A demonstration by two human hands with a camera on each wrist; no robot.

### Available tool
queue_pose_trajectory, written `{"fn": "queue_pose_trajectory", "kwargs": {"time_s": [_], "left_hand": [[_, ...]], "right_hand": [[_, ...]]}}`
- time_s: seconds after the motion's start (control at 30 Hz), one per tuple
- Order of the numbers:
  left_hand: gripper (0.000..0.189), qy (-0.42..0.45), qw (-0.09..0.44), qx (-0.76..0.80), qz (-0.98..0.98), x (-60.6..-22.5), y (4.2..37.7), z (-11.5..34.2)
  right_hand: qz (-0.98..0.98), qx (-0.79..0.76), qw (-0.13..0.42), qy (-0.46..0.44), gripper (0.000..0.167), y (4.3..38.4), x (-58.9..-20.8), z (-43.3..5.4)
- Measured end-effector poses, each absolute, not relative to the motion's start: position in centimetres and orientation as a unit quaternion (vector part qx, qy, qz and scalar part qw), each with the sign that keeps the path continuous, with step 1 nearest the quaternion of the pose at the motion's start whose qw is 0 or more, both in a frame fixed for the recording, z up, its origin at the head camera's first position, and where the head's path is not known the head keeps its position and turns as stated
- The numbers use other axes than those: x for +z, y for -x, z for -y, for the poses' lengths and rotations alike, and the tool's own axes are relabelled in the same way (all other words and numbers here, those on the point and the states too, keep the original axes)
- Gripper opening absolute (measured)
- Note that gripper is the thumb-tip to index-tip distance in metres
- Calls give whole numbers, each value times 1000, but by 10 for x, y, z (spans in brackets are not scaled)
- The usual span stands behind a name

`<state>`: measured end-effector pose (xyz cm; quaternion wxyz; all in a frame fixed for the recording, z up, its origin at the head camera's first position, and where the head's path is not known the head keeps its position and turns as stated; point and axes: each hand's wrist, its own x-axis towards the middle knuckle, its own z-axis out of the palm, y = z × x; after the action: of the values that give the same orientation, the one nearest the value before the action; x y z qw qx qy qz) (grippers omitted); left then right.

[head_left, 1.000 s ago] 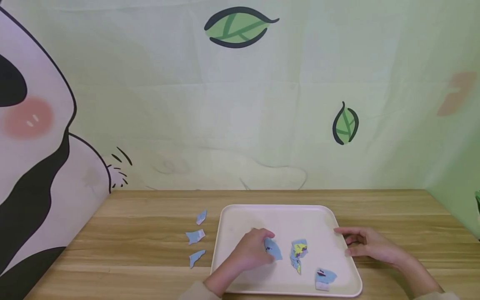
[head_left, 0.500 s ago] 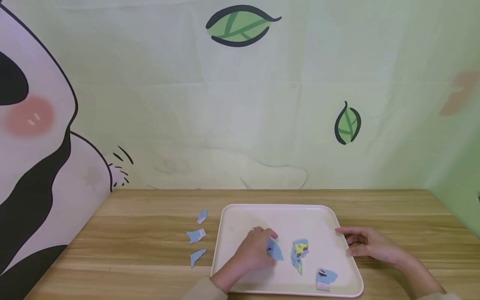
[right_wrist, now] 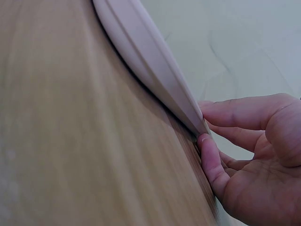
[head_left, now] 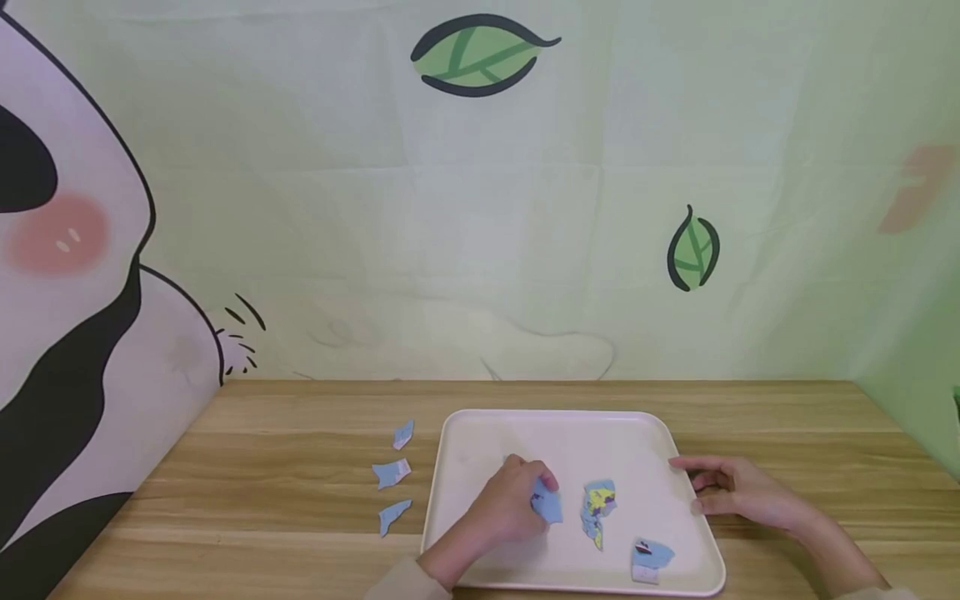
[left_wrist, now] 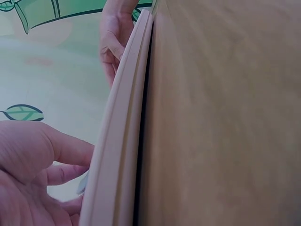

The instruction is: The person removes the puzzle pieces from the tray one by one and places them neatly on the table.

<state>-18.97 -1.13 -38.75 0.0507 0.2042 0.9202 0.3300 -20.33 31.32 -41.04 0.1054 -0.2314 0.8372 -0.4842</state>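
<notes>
A white tray (head_left: 517, 429) lies on the wooden table. Over its left half, my left hand (head_left: 513, 500) pinches a blue puzzle piece (head_left: 547, 504), whose left part the fingers hide. To the right lies a joined blue and yellow puzzle piece group (head_left: 599, 500). Closer to the tray's front right corner is a blue and white puzzle piece (head_left: 652, 554) with a small dark print. My right hand (head_left: 746, 493) grips the tray's right rim with thumb and fingertips; in the right wrist view, the fingers (right_wrist: 235, 113) meet at the rim.
Left of the tray, three loose blue pieces lie in a column on the table: a far one (head_left: 403, 434), a middle one (head_left: 392, 473) and a near one (head_left: 393, 516). A printed cloth backdrop (head_left: 337, 208) rises behind the table.
The left hand has shifted slightly right and its fingers have drawn in on the blue puzzle piece, which has turned a little. The right hand stays at the tray rim.
</notes>
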Motion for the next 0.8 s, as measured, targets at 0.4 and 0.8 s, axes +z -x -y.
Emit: {"fn": "queue_pose_trajectory", "kwargs": {"time_s": [0.4,0.8], "left_hand": [[40,-206,90,387,-894,-393,193,23],[34,-225,100,438,-865,-388,190,45]], "right_hand": [[-833,-489,110,235,53,203,-410,-313],[-838,-486,115,221,54,203,-408,-312]]}}
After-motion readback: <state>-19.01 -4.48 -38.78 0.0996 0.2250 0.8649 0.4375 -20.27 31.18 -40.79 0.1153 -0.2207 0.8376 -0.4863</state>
